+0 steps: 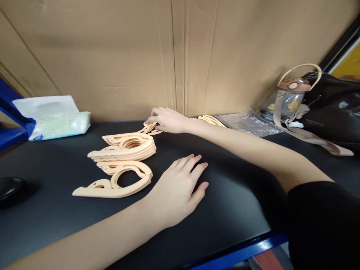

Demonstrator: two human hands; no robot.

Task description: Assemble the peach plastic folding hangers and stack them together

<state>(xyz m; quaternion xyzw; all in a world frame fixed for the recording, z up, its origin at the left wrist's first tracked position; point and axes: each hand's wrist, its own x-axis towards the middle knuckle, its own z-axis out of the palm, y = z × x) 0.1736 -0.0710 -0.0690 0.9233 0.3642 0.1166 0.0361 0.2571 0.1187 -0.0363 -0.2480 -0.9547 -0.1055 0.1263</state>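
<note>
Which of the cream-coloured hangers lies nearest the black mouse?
The frontmost hanger, its tapered end towards the mouse; the other hangers all lie farther back, nearer the cardboard.

Reaches leftward across the body with the right arm (242,146), bending the fingers of the right hand (168,120), back upward; holds the left hand (177,191) nearer, palm down, with fingers loosely extended and thumb apart.

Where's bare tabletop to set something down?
Two patches: right of the left hand, below the right forearm; and left of the hanger stacks, between tissue pack and mouse. Crowded: back right, with plastic wrap, bottle and black bag.
</note>
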